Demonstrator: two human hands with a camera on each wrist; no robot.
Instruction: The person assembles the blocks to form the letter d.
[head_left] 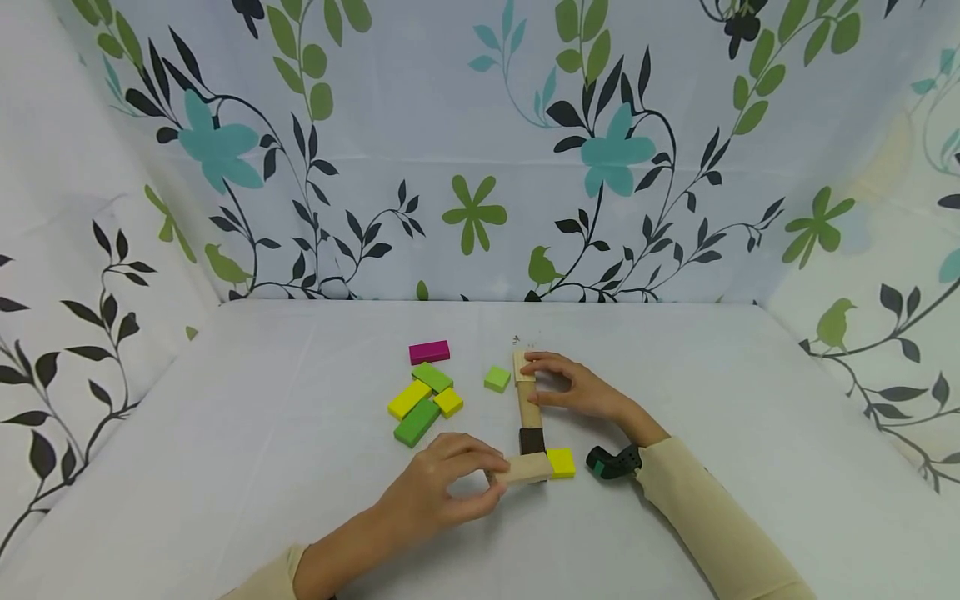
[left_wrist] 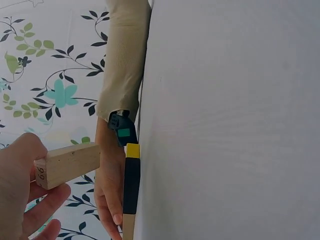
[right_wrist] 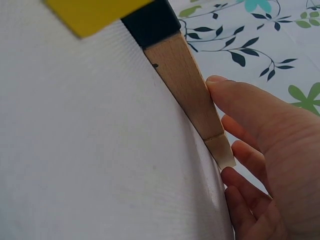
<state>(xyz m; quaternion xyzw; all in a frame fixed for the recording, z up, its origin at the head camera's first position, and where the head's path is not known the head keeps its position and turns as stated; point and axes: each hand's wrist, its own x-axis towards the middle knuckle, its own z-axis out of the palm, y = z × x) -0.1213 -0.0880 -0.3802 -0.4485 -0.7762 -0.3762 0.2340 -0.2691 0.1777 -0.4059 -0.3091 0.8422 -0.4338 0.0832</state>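
Observation:
My left hand point(head_left: 442, 483) pinches a pale wooden block point(head_left: 527, 469) by its left end, between thumb and fingers. In the left wrist view this block point(left_wrist: 72, 162) shows dark marks on its end, and it is held above the table. A row of blocks runs away from me: a black block point(head_left: 532, 441), a tan wooden block point(head_left: 529, 410) and a paler wooden block point(head_left: 521, 367). My right hand point(head_left: 588, 392) touches the two wooden blocks from the right, thumb on the tan one and fingers at the paler one. A yellow block point(head_left: 562, 462) lies at the row's near end.
Left of the row lie a small lime block point(head_left: 497, 379), a magenta block point(head_left: 429, 352), and a cluster of green blocks point(head_left: 417, 422) and yellow blocks point(head_left: 409, 399). Patterned cloth point(head_left: 480, 150) stands behind the white table point(head_left: 300, 383). A dark wrist device point(head_left: 611, 461) is on my right wrist.

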